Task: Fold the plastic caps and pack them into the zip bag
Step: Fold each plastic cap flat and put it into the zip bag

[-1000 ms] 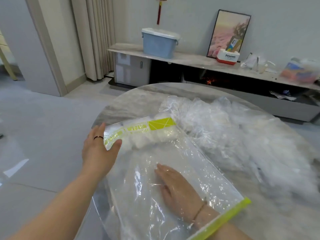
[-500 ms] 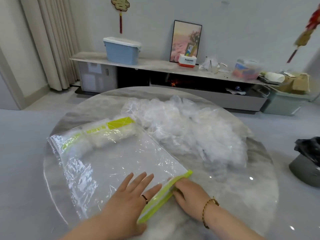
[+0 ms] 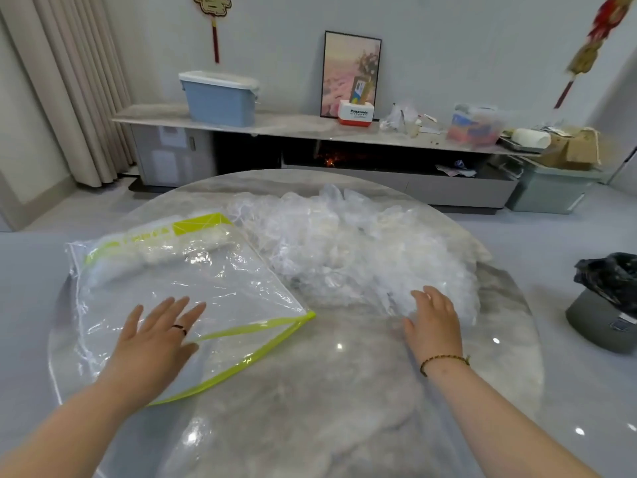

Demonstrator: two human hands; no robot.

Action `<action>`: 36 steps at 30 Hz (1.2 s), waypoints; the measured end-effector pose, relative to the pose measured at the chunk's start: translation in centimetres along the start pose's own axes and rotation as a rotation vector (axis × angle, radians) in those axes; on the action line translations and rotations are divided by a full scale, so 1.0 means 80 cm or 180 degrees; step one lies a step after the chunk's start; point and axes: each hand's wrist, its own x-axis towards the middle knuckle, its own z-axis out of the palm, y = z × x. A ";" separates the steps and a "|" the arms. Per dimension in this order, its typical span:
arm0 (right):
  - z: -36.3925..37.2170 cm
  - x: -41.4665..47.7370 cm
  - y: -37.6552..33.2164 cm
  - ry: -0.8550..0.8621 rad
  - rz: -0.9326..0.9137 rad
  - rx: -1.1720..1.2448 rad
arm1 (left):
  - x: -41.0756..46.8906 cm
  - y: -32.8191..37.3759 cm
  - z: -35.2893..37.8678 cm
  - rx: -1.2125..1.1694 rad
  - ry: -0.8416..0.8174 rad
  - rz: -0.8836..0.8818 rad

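A single head-worn wide-angle view looks forward and down, close over the round table (image 3: pixel 310 391), with both hands near; the wall lies well beyond them.

Count on round table (image 3: pixel 344 391): 1 zip bag (image 3: pixel 193 291), lime-green edged, holding white folded caps, number indistinct. 1 loose heap of plastic caps (image 3: pixel 348 250), individual pieces uncountable. 2 bare hands: left hand (image 3: pixel 155 339), right hand (image 3: pixel 432 322). 1 ring, 1 bracelet.
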 end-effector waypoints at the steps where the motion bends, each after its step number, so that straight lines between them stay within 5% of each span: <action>1: -0.002 0.004 0.000 -0.0034 0.0083 -0.0073 | 0.001 -0.001 0.005 -0.0103 0.0045 0.0010; 4: -0.003 0.018 0.008 -0.0332 0.0262 -0.0359 | 0.001 0.005 0.011 -0.0117 -0.0333 0.0101; 11: -0.025 0.048 0.015 -0.0410 0.0131 -0.1032 | 0.003 0.023 0.027 -0.0208 -0.0037 0.0778; 16: -0.017 0.037 0.014 0.0145 -0.0047 0.0039 | 0.007 0.010 0.042 -0.0019 -0.0221 0.0584; 20: -0.006 0.003 -0.007 0.1262 -0.0842 0.0365 | 0.004 0.007 0.036 -0.0450 -0.0110 0.0594; 23: 0.003 -0.038 -0.026 0.1081 -0.1586 0.0355 | -0.004 0.034 0.006 -0.0506 -0.0081 0.0842; 28: 0.025 -0.103 -0.043 0.0434 -0.2488 0.0543 | -0.030 0.093 0.003 -0.0796 0.0737 0.1773; 33: 0.029 -0.138 -0.038 -0.0421 -0.2541 0.0466 | -0.036 0.120 0.026 -0.0524 0.0739 0.2470; 36: 0.020 -0.136 -0.032 -0.0439 -0.2214 0.0459 | -0.031 0.120 0.042 -0.0817 0.0634 0.2401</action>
